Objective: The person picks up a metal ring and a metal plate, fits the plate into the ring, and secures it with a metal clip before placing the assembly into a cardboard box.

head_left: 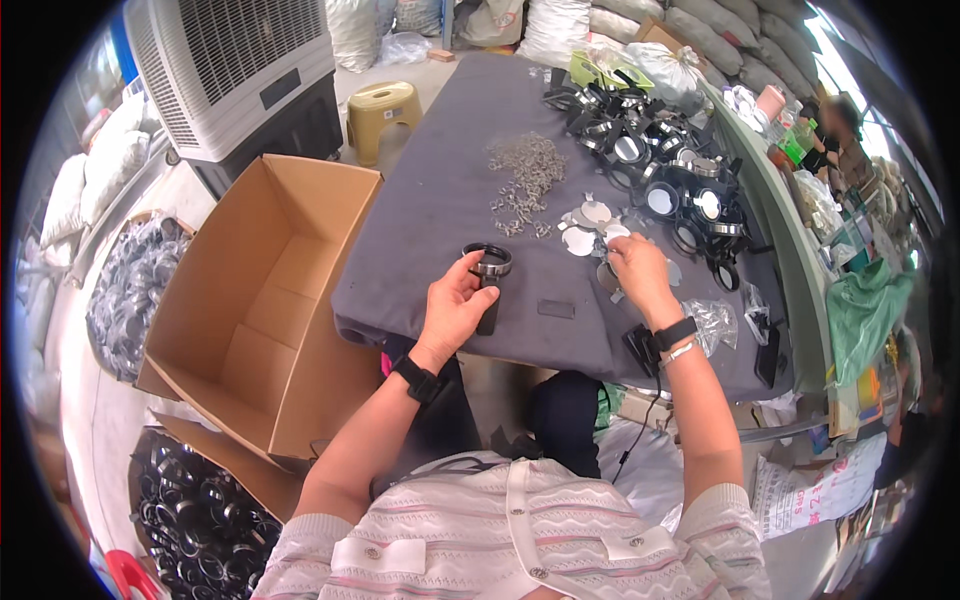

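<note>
My left hand [455,308] is closed on a black ring-shaped part with a short handle [488,262], a silver band around its ring. It holds the part upright just above the table. My right hand [638,266] reaches into a loose spread of round silver discs [578,240], fingertips pinched together against them. Whether a disc is between those fingers is hidden. Beyond the left hand lies a heap of small metal clips [528,165]. At the far right of the table is a big pile of similar black ring parts [640,150].
A grey cloth covers the table [420,200]. An open cardboard box [255,320] stands against its left side, above a container of black parts [200,515]. Clear plastic bags [712,325] lie by my right wrist. A yellow stool [383,115] and an air cooler [235,80] stand behind.
</note>
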`<state>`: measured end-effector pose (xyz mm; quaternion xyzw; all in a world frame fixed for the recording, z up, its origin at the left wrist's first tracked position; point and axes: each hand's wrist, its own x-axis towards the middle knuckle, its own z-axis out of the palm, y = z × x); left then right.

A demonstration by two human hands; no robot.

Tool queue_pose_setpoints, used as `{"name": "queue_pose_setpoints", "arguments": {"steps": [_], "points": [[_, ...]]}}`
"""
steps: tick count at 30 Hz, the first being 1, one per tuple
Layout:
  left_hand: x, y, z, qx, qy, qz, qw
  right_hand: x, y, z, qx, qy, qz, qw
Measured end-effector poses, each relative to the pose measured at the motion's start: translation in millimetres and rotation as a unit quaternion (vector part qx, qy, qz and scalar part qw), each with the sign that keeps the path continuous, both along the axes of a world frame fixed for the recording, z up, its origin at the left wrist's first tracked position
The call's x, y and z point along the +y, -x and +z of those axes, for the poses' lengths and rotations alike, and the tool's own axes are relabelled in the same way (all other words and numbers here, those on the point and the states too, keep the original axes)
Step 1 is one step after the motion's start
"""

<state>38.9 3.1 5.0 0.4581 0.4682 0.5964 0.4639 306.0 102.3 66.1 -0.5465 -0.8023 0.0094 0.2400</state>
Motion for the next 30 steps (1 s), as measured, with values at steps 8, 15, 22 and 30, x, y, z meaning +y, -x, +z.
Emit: {"name": "queue_pose_setpoints", "arguments": {"steps": [8, 15, 22, 30], "points": [[-2.0, -2.2, 3.0, -0.005, 0.003, 0.000, 1.000, 26.7, 7.4, -3.5, -0.258, -0.043, 0.101, 0.960], [-0.4, 3.1, -1.8, 0.027, -0.006, -0.004, 1.000, 25.9, 3.6, 6.0, -0.246, -0.004, 0.157, 0.957], [0.4, -2.7, 0.3, 0.005, -0.010, -0.013, 1.000, 30.5, -9.3, 8.3, -0.212, 0.057, 0.178, 0.959], [-0.9, 1.6, 0.4, 0.026, -0.005, -0.006, 1.000, 19.4, -20.3, 34.7, 0.273, 0.379, 0.130, 0.875]]}}
